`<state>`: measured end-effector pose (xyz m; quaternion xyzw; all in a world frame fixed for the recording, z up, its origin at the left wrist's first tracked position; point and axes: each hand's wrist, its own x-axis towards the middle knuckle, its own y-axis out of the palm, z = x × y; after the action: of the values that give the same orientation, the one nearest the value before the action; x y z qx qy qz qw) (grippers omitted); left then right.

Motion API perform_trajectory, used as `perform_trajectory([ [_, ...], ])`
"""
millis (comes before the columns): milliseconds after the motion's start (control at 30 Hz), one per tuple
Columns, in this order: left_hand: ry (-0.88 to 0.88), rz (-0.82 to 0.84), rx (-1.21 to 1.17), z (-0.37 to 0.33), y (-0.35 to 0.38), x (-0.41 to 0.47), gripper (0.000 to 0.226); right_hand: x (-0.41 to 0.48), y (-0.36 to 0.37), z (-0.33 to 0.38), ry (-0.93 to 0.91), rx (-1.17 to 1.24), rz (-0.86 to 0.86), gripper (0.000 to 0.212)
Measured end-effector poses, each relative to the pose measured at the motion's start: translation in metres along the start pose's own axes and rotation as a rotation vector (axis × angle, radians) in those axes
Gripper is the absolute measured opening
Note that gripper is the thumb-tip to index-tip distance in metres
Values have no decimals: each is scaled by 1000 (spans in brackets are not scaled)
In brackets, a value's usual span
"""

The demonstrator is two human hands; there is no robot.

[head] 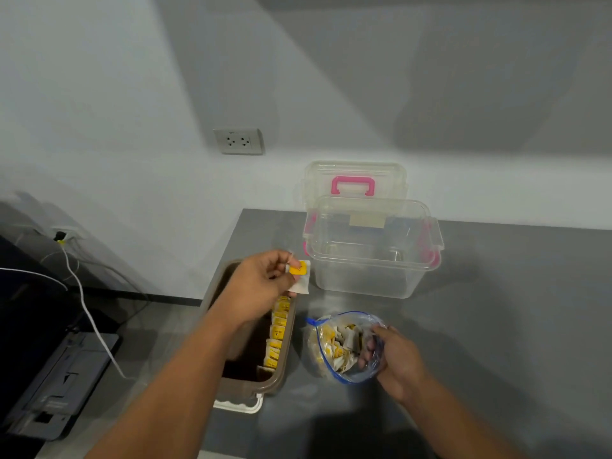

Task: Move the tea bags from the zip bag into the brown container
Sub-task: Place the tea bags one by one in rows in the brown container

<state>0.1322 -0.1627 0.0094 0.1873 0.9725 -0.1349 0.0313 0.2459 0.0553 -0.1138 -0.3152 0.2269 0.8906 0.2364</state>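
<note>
My left hand (261, 282) pinches a white tea bag (300, 279) with a yellow tag, held above the far end of the brown container (281, 369). A row of several yellow-tagged tea bags (277, 332) stands along the container's right inner wall. To its right lies the clear zip bag (334, 346) with a blue seal, open and holding several more tea bags. My right hand (394, 356) has its fingers inside the bag's mouth; whether they hold a tea bag I cannot tell.
A clear plastic box (374, 253) with pink latches stands behind the zip bag, its lid (354, 180) propped against the wall. A white lid (238, 405) pokes out under the brown container's near end. The grey table's left edge (228, 246) drops to a floor with cables.
</note>
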Motion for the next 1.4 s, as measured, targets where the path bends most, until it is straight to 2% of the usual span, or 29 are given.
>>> perform_trajectory([
  [100,-17,-50,2,1,-23,-3,17,1,0,-1,-2,-10,-7,25],
  [233,-49,-120,127,14,-42,-1,11,5,1,-2,1,-22,-16,22],
  [400,-60,-207,562,51,-52,11,13,2,1,-2,4,-38,-10,22],
  [533,-153,-159,735,69,-44,20,23,3,2,0,9,-33,0,22],
  [667,-262,-99,849,84,-35,32,20,-2,3,2,11,-49,4,18],
  [833,-341,10,969,94,-27,42,15,-6,4,7,13,-48,15,21],
  [1000,-330,73,1062,105,-22,46,17,-7,4,7,14,-53,41,20],
  [1400,-392,-7,1095,122,-18,52,18,-8,6,11,17,-39,17,15],
])
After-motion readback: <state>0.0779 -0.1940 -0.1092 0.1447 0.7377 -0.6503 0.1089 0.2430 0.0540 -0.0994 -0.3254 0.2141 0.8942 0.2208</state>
